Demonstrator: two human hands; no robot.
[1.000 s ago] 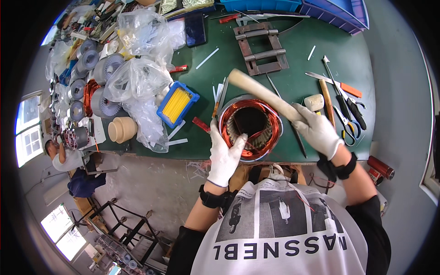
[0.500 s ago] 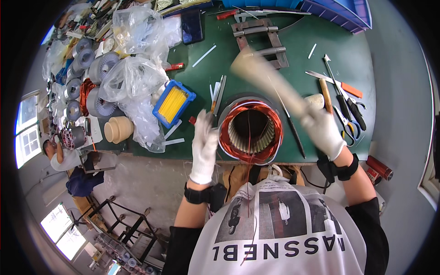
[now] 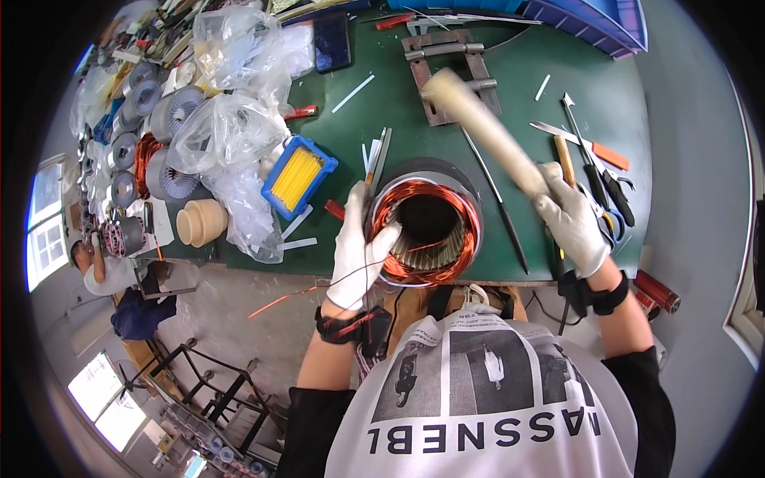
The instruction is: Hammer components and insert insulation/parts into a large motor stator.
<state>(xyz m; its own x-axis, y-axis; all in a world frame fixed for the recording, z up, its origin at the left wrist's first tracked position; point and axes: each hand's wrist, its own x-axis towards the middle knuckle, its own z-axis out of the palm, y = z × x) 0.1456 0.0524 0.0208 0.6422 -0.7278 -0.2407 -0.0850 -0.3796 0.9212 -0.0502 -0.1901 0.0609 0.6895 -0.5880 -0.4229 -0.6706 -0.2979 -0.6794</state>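
Observation:
In front of me stands a motor stator (image 3: 470,177), a dark grey ring with orange copper windings (image 3: 468,247) bulging round its open end. My left hand (image 3: 356,253), in a white glove, grips its left side, the thumb over the windings and the fingers along the outside. Loose copper wire leads (image 3: 299,295) run out across that hand and wrist. My right hand (image 3: 575,223), gloved too, is closed round the lower end of a pale club-shaped stick (image 3: 490,131). This stick slants up and left beyond the stator, apart from it.
On the green table (image 3: 382,95) lie scissors (image 3: 612,226), a knife with an orange handle (image 3: 610,156), a thin dark rod (image 3: 510,227) and a metal frame (image 3: 446,52). Left are a blue tray of yellow strips (image 3: 299,179), plastic bags (image 3: 231,131) and more stators (image 3: 171,175). Another person (image 3: 111,275) sits far left.
My left hand has moved right onto the stator and taken hold of its rim. The stick, blurred before, is now steadier and shifted right. The wire leads have swung left over my hand.

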